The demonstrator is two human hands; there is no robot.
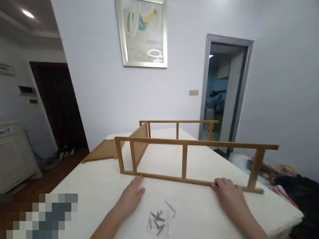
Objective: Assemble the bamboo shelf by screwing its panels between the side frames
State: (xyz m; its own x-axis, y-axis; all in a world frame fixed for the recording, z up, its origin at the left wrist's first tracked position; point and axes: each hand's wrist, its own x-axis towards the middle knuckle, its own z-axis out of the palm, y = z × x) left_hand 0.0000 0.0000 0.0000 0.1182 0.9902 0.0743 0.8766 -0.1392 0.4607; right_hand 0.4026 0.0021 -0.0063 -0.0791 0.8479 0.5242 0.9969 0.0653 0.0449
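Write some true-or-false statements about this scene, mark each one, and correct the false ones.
1. The right hand touches the wooden frame. True.
2. The screws lie in the left hand. False: they lie on the white table, between the hands.
3. The hex key lies beside the screws. True.
4. The framed picture lies on the table. False: it hangs on the wall.

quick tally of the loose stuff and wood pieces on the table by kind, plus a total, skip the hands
Wooden side frames: 2
Wooden panels: 2
Hex key: 1
Clear bag of screws: 1 (screws too jumbled to count)
Total: 6
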